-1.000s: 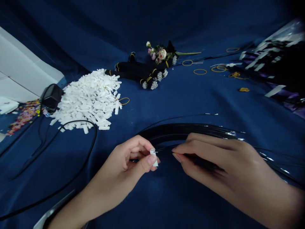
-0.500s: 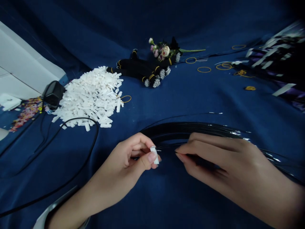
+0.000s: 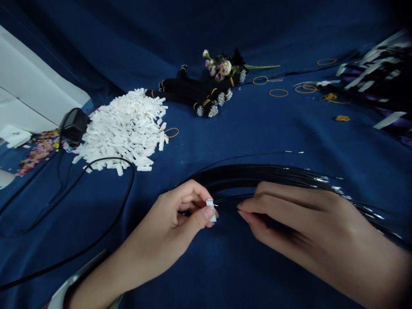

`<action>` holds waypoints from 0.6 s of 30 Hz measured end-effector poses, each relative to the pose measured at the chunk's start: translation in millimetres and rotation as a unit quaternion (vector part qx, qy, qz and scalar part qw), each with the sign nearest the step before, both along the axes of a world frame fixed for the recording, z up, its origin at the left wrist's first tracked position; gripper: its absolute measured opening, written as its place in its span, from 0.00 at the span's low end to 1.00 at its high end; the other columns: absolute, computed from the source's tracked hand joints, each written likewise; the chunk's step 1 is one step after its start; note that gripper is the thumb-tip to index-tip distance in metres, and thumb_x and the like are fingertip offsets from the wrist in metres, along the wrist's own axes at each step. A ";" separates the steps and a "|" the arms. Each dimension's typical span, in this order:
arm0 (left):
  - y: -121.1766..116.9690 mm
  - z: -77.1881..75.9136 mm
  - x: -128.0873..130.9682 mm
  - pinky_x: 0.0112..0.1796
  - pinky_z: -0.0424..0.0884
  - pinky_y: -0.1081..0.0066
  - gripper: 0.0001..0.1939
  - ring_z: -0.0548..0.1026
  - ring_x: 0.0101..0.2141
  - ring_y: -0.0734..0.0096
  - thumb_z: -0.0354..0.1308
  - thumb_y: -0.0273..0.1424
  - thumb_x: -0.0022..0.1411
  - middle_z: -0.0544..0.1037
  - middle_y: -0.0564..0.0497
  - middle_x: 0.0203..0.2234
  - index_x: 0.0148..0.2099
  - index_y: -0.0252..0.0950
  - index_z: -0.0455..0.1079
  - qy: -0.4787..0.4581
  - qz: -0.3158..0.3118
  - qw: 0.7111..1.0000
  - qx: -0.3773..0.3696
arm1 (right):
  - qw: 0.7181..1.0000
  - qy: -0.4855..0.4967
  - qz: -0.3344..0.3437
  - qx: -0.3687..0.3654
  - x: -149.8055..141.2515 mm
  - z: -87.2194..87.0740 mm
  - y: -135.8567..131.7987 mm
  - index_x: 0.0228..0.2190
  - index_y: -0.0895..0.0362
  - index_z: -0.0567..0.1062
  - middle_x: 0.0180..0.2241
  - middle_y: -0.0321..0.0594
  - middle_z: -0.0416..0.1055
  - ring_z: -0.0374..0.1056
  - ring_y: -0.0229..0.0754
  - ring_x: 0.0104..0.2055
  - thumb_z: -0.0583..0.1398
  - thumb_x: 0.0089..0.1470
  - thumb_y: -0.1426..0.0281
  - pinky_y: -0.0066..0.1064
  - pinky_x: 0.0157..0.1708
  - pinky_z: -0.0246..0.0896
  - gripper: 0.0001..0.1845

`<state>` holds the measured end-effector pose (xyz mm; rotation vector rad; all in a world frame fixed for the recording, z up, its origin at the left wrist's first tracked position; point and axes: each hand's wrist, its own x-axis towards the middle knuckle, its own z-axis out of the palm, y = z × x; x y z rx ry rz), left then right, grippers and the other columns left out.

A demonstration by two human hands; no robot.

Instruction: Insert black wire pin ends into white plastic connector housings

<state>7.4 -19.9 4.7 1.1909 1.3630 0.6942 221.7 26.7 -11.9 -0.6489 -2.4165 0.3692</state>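
So there's this big heap of white pieces [image 3: 124,128] just sitting loose on the blue cloth [image 3: 225,270]. The left hand [image 3: 169,223] has one white piece [image 3: 210,202] pinched between thumb and fingers, sticking out above and below the thumb tip, with a thin metal-looking end poking out beside it. The right hand's [image 3: 309,223] thumb and index tips are super close, but I can't tell if they're closed on a strand. It partly hides the black cords [image 3: 244,174]. The dark pile [image 3: 386,86] at right is blurry and cut off.
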 end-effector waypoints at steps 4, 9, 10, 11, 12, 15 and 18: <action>-1.1 -0.8 2.0 0.37 0.72 0.76 0.02 0.77 0.34 0.76 0.58 0.31 0.65 0.78 0.59 0.29 0.37 0.41 0.70 0.010 -0.013 1.000 0.007 | 1.000 -0.005 0.002 0.006 -0.7 -3.2 -0.5 0.33 0.57 0.70 0.27 0.31 0.62 0.58 0.27 0.24 0.53 0.64 0.74 0.23 0.24 0.54 0.08; -5.4 -0.5 5.3 0.36 0.72 0.79 0.02 0.77 0.33 0.77 0.59 0.30 0.65 0.78 0.59 0.28 0.37 0.42 0.71 0.004 -0.021 1.000 0.010 | 1.000 -0.013 0.018 -0.022 -3.7 -4.4 -6.7 0.33 0.58 0.70 0.26 0.33 0.63 0.59 0.29 0.24 0.51 0.65 0.75 0.24 0.23 0.54 0.10; -6.2 -0.5 5.6 0.35 0.72 0.80 0.02 0.77 0.33 0.77 0.59 0.30 0.65 0.78 0.59 0.28 0.37 0.42 0.71 0.003 -0.023 1.000 0.011 | 0.999 -0.015 0.023 -0.025 -4.7 -4.2 -7.4 0.32 0.59 0.70 0.26 0.33 0.63 0.59 0.29 0.24 0.51 0.65 0.75 0.25 0.23 0.54 0.11; -6.9 -0.5 5.7 0.35 0.72 0.80 0.02 0.78 0.33 0.77 0.59 0.30 0.64 0.78 0.59 0.27 0.37 0.41 0.72 0.003 -0.026 1.000 0.011 | 0.999 -0.016 0.028 -0.024 -5.7 -3.9 -7.8 0.32 0.59 0.71 0.25 0.33 0.62 0.58 0.29 0.23 0.50 0.65 0.75 0.25 0.22 0.54 0.12; -7.3 -0.6 5.8 0.35 0.72 0.80 0.02 0.78 0.32 0.78 0.60 0.30 0.64 0.78 0.59 0.27 0.36 0.41 0.72 0.003 -0.026 1.000 0.009 | 0.999 -0.020 0.032 -0.024 -6.5 -3.5 -7.8 0.31 0.59 0.71 0.24 0.33 0.62 0.58 0.30 0.23 0.49 0.65 0.75 0.25 0.22 0.54 0.13; -6.6 -0.7 5.8 0.33 0.71 0.82 0.02 0.78 0.31 0.78 0.60 0.29 0.63 0.78 0.60 0.26 0.36 0.41 0.73 -0.012 -0.019 1.000 0.004 | 0.999 -0.024 0.034 -0.020 -6.5 -2.2 -7.6 0.31 0.59 0.71 0.25 0.34 0.63 0.59 0.31 0.24 0.48 0.65 0.76 0.26 0.22 0.55 0.14; -2.6 -0.7 4.5 0.32 0.71 0.83 0.02 0.78 0.31 0.79 0.62 0.30 0.63 0.79 0.60 0.26 0.36 0.42 0.73 -0.030 0.002 0.999 0.018 | 0.999 0.007 -0.004 0.053 -2.8 -1.1 -9.1 0.36 0.59 0.71 0.31 0.38 0.68 0.64 0.34 0.32 0.53 0.63 0.77 0.28 0.31 0.61 0.07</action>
